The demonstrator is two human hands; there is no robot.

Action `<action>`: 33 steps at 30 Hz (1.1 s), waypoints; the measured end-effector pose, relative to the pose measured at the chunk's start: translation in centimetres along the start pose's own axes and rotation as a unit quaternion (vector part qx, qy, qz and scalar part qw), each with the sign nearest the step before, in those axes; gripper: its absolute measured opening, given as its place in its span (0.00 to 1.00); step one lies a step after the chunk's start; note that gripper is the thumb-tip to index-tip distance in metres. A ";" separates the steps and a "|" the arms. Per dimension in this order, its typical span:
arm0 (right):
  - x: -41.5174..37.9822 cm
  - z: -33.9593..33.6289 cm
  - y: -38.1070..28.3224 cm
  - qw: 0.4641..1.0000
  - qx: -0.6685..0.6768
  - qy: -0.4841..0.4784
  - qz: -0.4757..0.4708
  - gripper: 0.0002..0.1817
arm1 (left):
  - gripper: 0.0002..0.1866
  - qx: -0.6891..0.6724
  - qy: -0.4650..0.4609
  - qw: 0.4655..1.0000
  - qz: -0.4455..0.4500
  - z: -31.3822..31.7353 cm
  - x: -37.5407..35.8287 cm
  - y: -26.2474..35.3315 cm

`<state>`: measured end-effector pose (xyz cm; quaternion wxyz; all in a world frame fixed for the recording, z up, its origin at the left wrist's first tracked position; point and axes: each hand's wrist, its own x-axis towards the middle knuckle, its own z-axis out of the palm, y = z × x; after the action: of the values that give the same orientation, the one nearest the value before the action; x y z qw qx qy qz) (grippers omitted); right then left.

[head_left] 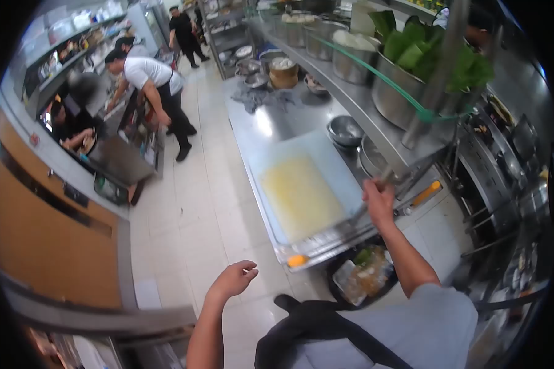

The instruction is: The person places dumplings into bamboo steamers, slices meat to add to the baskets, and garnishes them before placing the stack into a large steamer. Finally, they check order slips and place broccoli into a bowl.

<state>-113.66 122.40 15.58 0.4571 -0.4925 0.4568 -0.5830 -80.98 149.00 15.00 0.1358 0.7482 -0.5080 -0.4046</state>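
Note:
My right hand [378, 200] is closed around a slim metal post [358, 215] at the near right corner of the steel worktable [243, 132]. The post appears to run down from the overhead shelf, though blur softens it. Empty and with loosely bent fingers, my left hand [232, 280] hangs in the air over the floor, left of the table's near end. A blurred yellow rectangular sheet [301, 194] lies on a pale board [332, 163] on the table. An orange piece [297, 261] sits at the near left table corner.
Above the table, a steel shelf [394, 144] carries pots and a large pot [397, 92] of green leaves [418, 46]. Metal bowls [346, 130] stand beneath it. A bin [364, 277] of scraps is below the table end. A person [151, 77] bends over the left counter; others stand beyond.

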 end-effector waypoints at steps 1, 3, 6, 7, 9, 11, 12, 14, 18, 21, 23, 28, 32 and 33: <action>-0.1 0.2 -0.2 1.000 -0.023 0.016 -0.006 0.12 | 0.22 0.016 -0.005 1.000 0.006 -2.5 2.1 -0.4; -2.4 -0.2 0.0 0.997 -0.058 0.052 0.005 0.11 | 0.20 0.027 0.005 0.993 0.111 -5.8 7.2 -0.9; -2.5 0.1 -1.3 0.992 -0.106 0.073 0.004 0.08 | 0.19 0.013 -0.020 0.980 0.196 -9.1 15.1 0.8; -2.8 -0.7 -0.7 0.980 -0.179 0.090 -0.001 0.07 | 0.19 0.010 -0.023 0.978 0.209 -9.6 17.6 0.9; -4.8 0.4 -1.8 0.949 -0.276 0.149 -0.034 0.13 | 0.19 0.013 -0.081 0.972 0.220 -11.1 23.1 2.2; -8.1 4.4 -5.5 0.902 -0.328 0.260 -0.102 0.12 | 0.19 0.060 -0.083 0.962 0.252 -13.5 27.4 4.6; -8.6 6.0 -5.9 0.864 -0.354 0.329 -0.141 0.11 | 0.20 0.111 -0.084 0.955 0.264 -14.6 29.6 5.4; -8.9 6.8 -4.9 0.862 -0.399 0.261 -0.171 0.10 | 0.21 0.138 -0.059 0.930 0.335 -16.6 36.0 6.2; -3.2 13.9 -1.2 0.911 -0.380 0.159 -0.030 0.07 | 0.24 0.220 0.020 0.841 0.494 -20.6 50.4 8.7; 4.9 15.5 6.5 0.933 -0.037 0.298 0.197 0.18 | 0.24 0.284 0.088 0.839 0.455 -23.7 58.8 11.2; 9.7 16.3 8.6 0.893 0.018 0.410 0.186 0.26 | 0.23 0.247 0.031 0.863 0.440 -26.7 59.9 15.0; 15.4 17.0 12.1 0.783 0.134 0.585 0.161 0.38 | 0.11 -0.049 0.135 0.685 0.715 -37.2 54.3 26.1; 15.4 18.7 12.0 0.748 0.067 0.650 0.115 0.31 | 0.08 -0.404 0.007 0.638 0.656 -44.6 50.8 38.2; 15.1 19.6 11.4 0.734 0.040 0.674 0.065 0.25 | 0.11 -0.444 -0.017 0.616 0.651 -45.8 51.0 41.0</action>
<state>-94.74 104.08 8.61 0.0857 0.0797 0.6523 -0.7489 -65.61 76.78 45.43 0.6701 0.0627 -0.6228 -0.3990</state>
